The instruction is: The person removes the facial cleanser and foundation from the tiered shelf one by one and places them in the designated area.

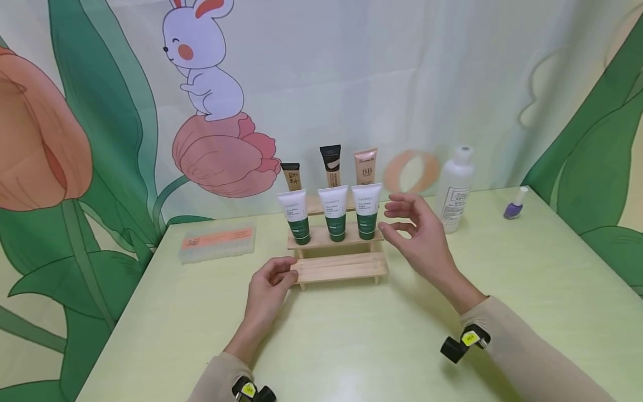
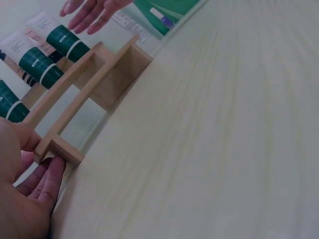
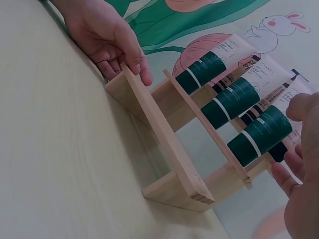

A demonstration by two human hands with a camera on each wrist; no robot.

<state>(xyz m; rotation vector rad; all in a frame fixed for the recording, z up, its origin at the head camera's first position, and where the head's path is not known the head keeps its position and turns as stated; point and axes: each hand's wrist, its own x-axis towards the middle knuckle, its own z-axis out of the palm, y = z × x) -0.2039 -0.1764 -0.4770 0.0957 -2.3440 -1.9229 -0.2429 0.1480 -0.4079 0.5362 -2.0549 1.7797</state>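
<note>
A stepped wooden rack (image 1: 346, 271) stands on the table. My left hand (image 1: 268, 287) pinches the left end of its lowest step, thumb on top and fingers below. Three white-and-green squeeze tubes, a left one (image 1: 296, 218), a middle one (image 1: 335, 215) and a right one (image 1: 366, 211), stand cap down on the middle step. My right hand (image 1: 419, 231) is just right of the right tube, fingers loosely bent and thumb apart from them. In the right wrist view, the right thumb (image 3: 301, 105) overlaps that tube's upper part. The lowest step carries nothing.
Behind, on the top step, are a small black-capped tube (image 1: 291, 176), a black-and-tan tube (image 1: 331, 164) and a pink BB tube (image 1: 365, 166). A white bottle (image 1: 456, 192) and purple nail polish (image 1: 514, 205) stand right. A flat translucent case (image 1: 218, 243) lies left.
</note>
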